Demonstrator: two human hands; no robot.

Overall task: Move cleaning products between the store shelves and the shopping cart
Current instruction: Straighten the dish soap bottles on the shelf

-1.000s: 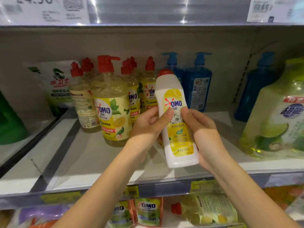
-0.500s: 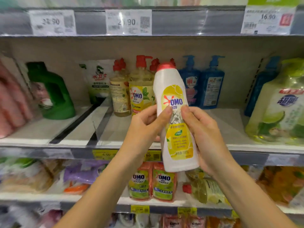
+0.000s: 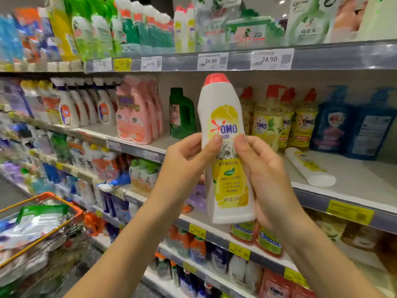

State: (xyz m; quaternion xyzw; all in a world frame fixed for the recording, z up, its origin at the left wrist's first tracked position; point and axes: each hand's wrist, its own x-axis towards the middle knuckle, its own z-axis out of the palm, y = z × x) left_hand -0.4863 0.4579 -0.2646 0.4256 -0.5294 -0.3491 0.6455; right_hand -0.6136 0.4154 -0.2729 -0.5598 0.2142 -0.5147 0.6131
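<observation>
Left hand (image 3: 184, 166), right hand (image 3: 264, 175) grip upright white OMO bottle (image 3: 225, 151), red cap, yellow label.

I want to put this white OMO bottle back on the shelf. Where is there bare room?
Bare shelf lies right of the toppled white bottle, in front of the blue pump bottles. A narrower gap sits between the green jug and the yellow OMO bottles. Leftward, the shelf is crowded.
</observation>
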